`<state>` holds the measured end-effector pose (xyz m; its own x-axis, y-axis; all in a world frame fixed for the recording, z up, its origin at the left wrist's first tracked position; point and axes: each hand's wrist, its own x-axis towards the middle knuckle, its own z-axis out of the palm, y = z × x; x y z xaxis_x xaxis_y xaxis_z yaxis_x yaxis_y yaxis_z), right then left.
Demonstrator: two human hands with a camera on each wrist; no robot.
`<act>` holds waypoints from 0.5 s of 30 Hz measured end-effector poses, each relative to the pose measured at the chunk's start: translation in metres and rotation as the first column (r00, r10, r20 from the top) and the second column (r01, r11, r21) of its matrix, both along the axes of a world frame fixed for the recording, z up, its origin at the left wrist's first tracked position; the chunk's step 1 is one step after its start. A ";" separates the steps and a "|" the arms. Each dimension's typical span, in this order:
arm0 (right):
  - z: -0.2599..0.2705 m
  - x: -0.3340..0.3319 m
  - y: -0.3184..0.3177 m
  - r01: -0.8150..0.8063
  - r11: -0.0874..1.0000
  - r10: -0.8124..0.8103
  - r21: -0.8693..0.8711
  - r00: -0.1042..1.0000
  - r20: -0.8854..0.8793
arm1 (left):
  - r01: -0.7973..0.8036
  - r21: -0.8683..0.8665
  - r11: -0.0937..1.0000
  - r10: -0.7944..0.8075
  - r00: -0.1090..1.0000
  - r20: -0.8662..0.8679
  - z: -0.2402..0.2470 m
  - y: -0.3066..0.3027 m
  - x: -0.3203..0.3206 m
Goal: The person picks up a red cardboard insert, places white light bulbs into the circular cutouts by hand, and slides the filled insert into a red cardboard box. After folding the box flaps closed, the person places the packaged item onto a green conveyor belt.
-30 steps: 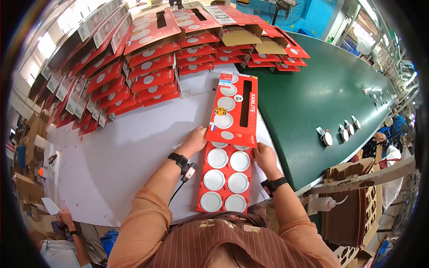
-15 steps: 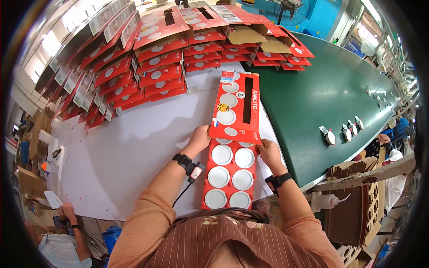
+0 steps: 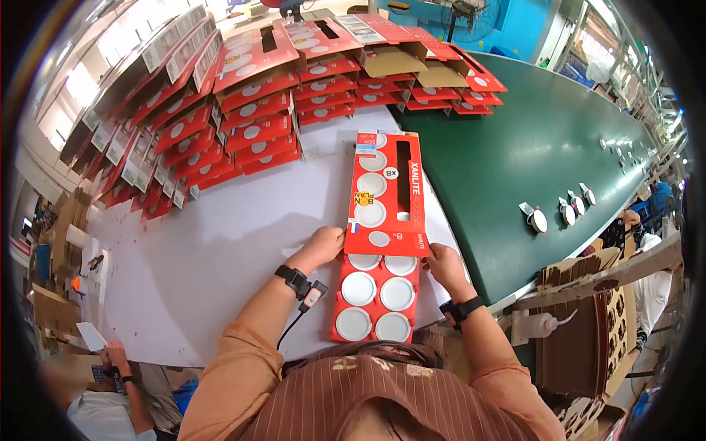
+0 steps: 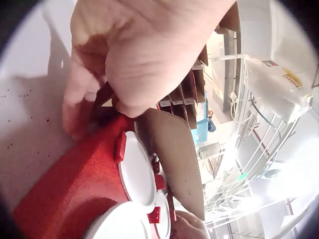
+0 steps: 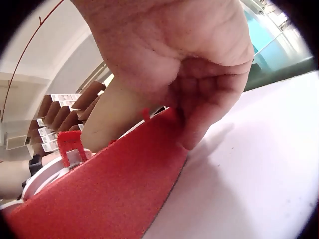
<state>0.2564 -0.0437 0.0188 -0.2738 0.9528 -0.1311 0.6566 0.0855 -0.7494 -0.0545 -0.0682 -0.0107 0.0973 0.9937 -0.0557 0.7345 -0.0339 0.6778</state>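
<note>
A red printed cardboard sleeve [image 3: 379,197] lies lengthwise in front of me, covering the far part of a red tray [image 3: 377,307]. White round discs [image 3: 358,289] sit in the tray in two columns, with two full rows and part of a third outside the sleeve. My left hand [image 3: 323,246] grips the left corner of the sleeve's near end, fingers curled down its side. At the opposite corner my right hand [image 3: 447,268] pinches the edge, its fingertips low against the red side in the right wrist view. A brown inner flap [image 4: 172,159] stands up beside the discs in the left wrist view.
Stacked red cartons [image 3: 254,132] cover the back of the white table [image 3: 198,257]. On the green table [image 3: 544,140] to the right lie several white lamps [image 3: 538,220]. A bottle [image 3: 540,325] hangs near the right edge; another person [image 3: 110,400] works at far left.
The sleeve has moved toward my body along the tray with both hands, so fewer discs show at the near end.
</note>
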 end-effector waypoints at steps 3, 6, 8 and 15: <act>0.004 0.004 -0.007 -0.028 1.000 0.027 0.007 0.999 0.034 | -0.086 -0.229 0.969 0.124 0.980 0.155 0.030 -0.019 0.010; 0.003 0.010 -0.018 -0.104 0.994 0.101 0.022 0.990 0.100 | -0.093 -0.207 0.974 0.118 0.987 0.109 0.024 -0.030 0.011; 0.002 0.008 -0.023 -0.096 0.994 0.091 0.049 0.990 0.105 | -0.076 -0.094 0.993 0.077 0.997 0.008 0.013 -0.033 0.007; 0.011 0.002 -0.047 0.009 0.968 -0.030 -0.251 0.996 -0.079 | -0.207 -0.284 0.936 0.286 0.919 0.273 0.026 -0.074 0.037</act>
<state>0.2583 -0.0911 0.0302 -0.2750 0.8979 -0.3436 0.5921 -0.1234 -0.7964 -0.0178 -0.1425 0.0157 -0.0973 0.9469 -0.3064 0.4535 0.3162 0.8333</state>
